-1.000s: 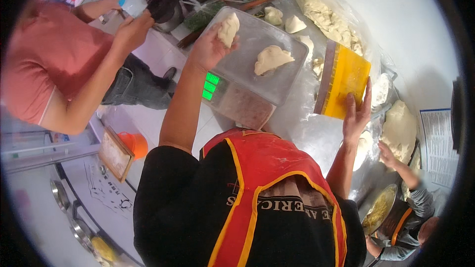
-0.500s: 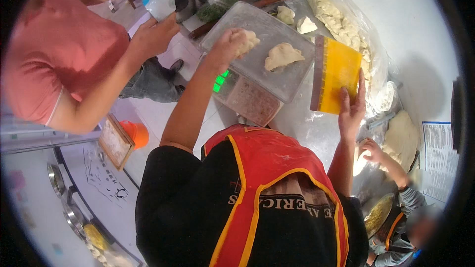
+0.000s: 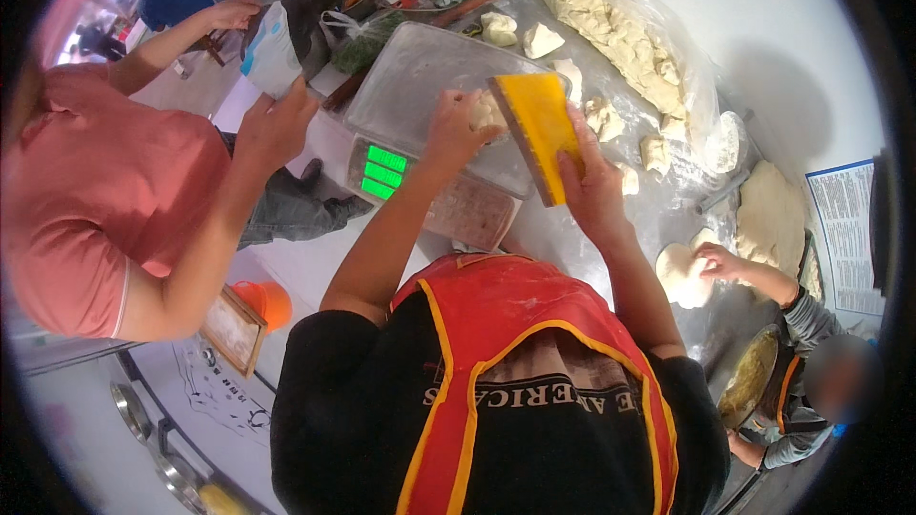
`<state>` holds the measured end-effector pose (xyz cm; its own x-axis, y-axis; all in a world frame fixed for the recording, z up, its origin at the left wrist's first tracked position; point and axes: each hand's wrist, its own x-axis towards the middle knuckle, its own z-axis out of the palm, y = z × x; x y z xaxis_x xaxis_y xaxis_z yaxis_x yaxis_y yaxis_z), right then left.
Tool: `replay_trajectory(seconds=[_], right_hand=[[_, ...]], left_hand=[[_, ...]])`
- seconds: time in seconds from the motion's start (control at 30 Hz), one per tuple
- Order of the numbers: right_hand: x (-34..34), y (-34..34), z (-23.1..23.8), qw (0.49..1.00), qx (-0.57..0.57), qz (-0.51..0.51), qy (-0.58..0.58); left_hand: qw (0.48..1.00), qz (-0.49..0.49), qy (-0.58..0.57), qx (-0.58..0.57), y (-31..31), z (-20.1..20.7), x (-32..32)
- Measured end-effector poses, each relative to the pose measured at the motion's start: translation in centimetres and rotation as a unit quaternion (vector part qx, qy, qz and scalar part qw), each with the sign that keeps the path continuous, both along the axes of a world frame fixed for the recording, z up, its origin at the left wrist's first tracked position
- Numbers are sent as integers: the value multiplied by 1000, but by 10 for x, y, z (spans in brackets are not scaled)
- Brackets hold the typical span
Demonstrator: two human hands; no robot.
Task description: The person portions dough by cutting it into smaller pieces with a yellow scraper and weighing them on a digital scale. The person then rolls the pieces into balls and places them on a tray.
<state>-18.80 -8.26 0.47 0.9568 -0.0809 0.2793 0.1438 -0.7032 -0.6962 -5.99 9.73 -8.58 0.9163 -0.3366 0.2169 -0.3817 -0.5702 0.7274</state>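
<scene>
My left hand (image 3: 452,132) is over the near right part of a scale's clear tray (image 3: 401,67), closed on a pale lump of dough (image 3: 489,111). In my right hand (image 3: 593,181) is a yellow dough scraper (image 3: 540,129) with a greyish edge. The scraper is tilted close beside the lump; whether they touch I cannot tell. Under the tray is the scale, its green display (image 3: 383,172) lit. The scraper hides part of the tray behind it. Several cut dough pieces (image 3: 603,119) lie on the metal table to the right of the tray.
A large dough mass (image 3: 611,29) in clear plastic lies at the far right. A person in a pink shirt (image 3: 143,200) stands at left holding a bag (image 3: 277,48). At lower right, another person's hand (image 3: 722,262) touches flattened dough (image 3: 682,275). An orange bucket (image 3: 265,305) is at left.
My right hand has brought the scraper leftward, close to my left hand. My left hand has moved nearer with its dough. Dough pieces formerly behind the scraper now show; the view has shifted.
</scene>
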Motion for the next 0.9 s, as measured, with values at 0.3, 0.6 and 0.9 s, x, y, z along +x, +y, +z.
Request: replay_trajectory(seconds=[0.3,0.6,0.9], right_hand=[[25,18,-10,992,-103,44,50],[60,23,-10,983,-153,41,88],[30,18,34,997,-41,-3,-65]], left_hand=[[993,48,67,-88,6,-11,3],[852,-19,386,-353,64,8,8],[642,29,416,-644,125,7,-9]])
